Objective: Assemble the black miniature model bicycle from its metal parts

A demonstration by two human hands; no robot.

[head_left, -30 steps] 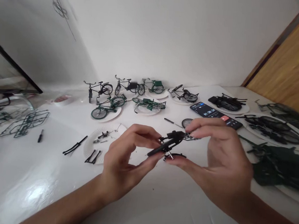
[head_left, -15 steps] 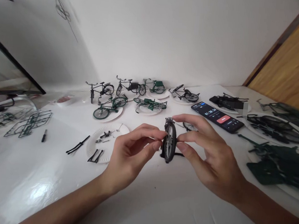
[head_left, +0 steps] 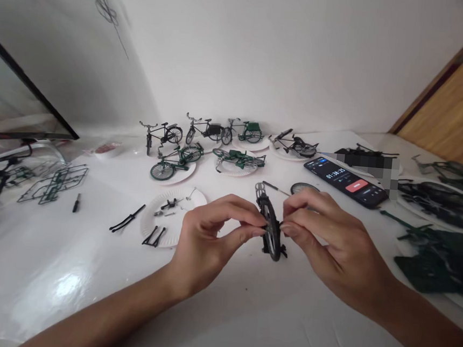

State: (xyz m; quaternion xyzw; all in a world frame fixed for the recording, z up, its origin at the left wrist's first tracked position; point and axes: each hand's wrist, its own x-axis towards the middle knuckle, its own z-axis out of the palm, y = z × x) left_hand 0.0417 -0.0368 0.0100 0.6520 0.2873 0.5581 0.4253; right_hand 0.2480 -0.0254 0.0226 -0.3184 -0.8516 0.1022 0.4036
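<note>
A model bicycle wheel [head_left: 275, 239], seated in dark frame parts, is held up above the white table, its top leaning left. Thumb and index finger of my left hand [head_left: 205, 241] pinch it at the hub from the left. On the other side, my right hand [head_left: 331, 241] is closed with its fingertips against the hub; any small part between them is hidden. Silver prongs [head_left: 260, 188] stick up at the top of the held assembly. Behind my right fingers lies a second wheel [head_left: 303, 189], partly covered, with a thin dark-handled tool [head_left: 273, 187] beside it.
A paper plate [head_left: 146, 223] with small parts stands left of my hands. Further left are a black fork-like piece [head_left: 127, 218], a small screwdriver [head_left: 76, 203] and green part frames [head_left: 54, 185]. Several model bicycles [head_left: 164, 135] line the back. A phone [head_left: 346, 182] lies right, near a green model [head_left: 430, 261].
My right index finger has come down from the top of the assembly and curled in at the hub. The wheel now leans more to the left. The view has shifted slightly.
</note>
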